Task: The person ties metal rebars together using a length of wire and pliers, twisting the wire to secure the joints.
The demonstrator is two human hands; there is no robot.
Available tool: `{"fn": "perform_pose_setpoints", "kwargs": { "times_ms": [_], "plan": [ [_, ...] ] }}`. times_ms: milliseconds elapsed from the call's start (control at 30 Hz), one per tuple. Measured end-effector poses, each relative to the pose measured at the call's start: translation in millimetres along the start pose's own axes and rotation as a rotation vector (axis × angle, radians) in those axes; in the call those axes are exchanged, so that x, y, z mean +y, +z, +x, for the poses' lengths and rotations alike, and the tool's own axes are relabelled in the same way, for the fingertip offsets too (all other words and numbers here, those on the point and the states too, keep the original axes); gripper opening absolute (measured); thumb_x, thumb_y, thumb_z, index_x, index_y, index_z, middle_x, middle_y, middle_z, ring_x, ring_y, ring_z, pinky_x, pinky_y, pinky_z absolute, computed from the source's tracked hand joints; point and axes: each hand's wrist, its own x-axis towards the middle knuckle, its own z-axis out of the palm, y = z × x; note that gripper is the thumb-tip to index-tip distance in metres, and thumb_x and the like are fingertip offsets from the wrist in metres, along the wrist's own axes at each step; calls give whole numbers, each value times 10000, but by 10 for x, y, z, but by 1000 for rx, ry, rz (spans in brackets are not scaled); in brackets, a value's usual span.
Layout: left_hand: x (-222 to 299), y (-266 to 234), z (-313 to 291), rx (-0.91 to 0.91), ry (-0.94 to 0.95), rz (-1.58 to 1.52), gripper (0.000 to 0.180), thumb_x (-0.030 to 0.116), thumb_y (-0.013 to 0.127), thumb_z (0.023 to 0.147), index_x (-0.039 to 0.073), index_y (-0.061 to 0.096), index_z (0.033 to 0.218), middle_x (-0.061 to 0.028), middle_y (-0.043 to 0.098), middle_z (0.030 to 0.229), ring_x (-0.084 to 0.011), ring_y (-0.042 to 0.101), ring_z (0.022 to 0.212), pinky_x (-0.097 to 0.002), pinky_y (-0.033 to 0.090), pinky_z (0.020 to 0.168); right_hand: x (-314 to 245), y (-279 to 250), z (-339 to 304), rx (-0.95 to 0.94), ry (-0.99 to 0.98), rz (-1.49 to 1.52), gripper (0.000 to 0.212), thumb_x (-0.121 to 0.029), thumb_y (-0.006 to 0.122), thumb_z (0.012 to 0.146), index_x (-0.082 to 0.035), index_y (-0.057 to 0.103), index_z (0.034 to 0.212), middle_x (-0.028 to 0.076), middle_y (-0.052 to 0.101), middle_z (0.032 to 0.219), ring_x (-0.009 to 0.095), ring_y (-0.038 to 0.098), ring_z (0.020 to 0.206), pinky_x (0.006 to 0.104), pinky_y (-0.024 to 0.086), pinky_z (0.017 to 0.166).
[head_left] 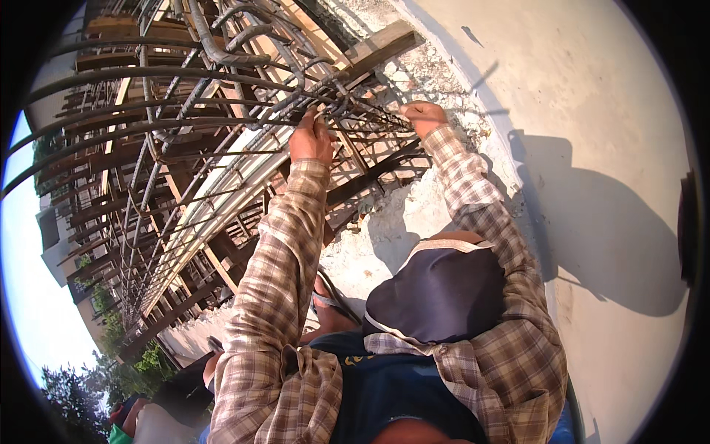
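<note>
My left hand [312,140] reaches up to a crossing of steel reinforcing bars [251,122], its fingers closed at the bars. What lies between those fingertips is too small to make out. My right hand [424,118] is closed to the right of it, beside the broken masonry edge. Thin dark rods or wires [381,115] run from the bar crossing toward its fingers; whether it grips one of them I cannot tell. Both forearms are in brown plaid sleeves. Thicker bent bars [214,44] with hooked ends stand just beyond my left hand.
A long cage of bars with wooden boards [384,48] stretches away to the lower left. Rough white rubble [436,78] borders a smooth pale wall or slab [614,96] on the right, with my shadow on it. My sandalled foot [325,296] and another person [140,422] are below.
</note>
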Motion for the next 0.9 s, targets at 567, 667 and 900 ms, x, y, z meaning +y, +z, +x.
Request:
{"fn": "perform_pose_setpoints", "kwargs": {
  "times_ms": [567, 667, 900],
  "plan": [
    [287, 439, 591, 155, -524, -595, 322, 287, 593, 953, -26, 615, 1029, -116, 635, 649, -191, 598, 458, -284, 463, 368, -304, 547, 633, -367, -106, 140, 290, -277, 732, 849, -68, 706, 1048, 34, 703, 924, 111, 607, 838, 263, 472, 772],
    [279, 498, 552, 277, -557, -707, 247, 232, 587, 957, -8, 644, 975, -80, 607, 644, -143, 511, 451, -263, 411, 376, -321, 570, 668, -383, -176, 101, 274, -274, 732, 844, -59, 709, 1013, 16, 685, 828, 97, 587, 766, 268, 472, 716],
    [68, 660, 43, 338, -129, -483, 220, 171, 564, 955, -18, 667, 999, -83, 643, 845, -158, 612, 696, -260, 493, 537, -202, 927, 322, 8, -79, 297, 207, -212, 701, 836, -23, 677, 917, 50, 647, 719, 114, 569, 637, 279, 466, 602]
  ]
}}
